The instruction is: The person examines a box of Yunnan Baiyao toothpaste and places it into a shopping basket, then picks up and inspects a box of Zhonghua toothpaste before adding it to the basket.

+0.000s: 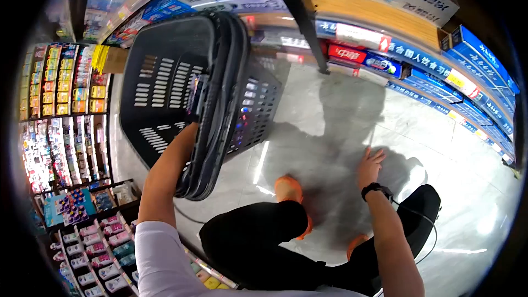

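A dark grey plastic shopping basket (159,38) with slotted sides tilts over on the left, its thick rim and handles running down the middle. My left arm reaches to it, and my left hand (191,131) disappears behind the dark rim. Its fingers are hidden, so I cannot see how it holds the basket. A small shiny item (195,93) shows by the rim, too obscured to name. On the right, my right hand (372,166) hangs above the grey floor with its fingers spread and holds nothing. A black watch (374,189) with a cable is on that wrist.
Shelves of blue boxed goods (478,66) curve along the far and right sides. A dark shelf post (300,14) comes down near the middle. Racks of bottles (96,247) stand at the left. My orange shoes (290,188) are on the shiny tiled floor (467,187).
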The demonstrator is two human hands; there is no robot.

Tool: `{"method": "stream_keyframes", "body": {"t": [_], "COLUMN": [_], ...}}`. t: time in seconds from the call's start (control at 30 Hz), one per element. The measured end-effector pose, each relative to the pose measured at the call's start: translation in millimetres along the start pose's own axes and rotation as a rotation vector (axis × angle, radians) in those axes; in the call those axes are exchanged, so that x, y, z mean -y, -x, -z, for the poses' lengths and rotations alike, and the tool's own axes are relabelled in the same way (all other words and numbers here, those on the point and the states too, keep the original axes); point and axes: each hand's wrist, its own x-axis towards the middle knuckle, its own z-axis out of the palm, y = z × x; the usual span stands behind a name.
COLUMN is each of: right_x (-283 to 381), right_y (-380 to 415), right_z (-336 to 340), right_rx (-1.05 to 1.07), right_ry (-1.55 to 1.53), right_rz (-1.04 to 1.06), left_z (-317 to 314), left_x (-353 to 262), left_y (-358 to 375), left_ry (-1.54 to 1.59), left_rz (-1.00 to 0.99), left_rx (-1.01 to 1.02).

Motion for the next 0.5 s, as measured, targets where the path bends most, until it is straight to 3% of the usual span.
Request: {"method": "stream_keyframes", "body": {"t": [0.5], "right_x": [-9.0], "right_y": [4.4], "right_z": [9.3], "right_rx": [0.009], "right_ry": [-0.257], "right_rz": [0.018], "left_z": [-1.2], "left_x": [55.5], "left_y": [-20.9], "left_ry": [-0.02], "left_rz": [0.033], "left_rx": [-0.006]}}
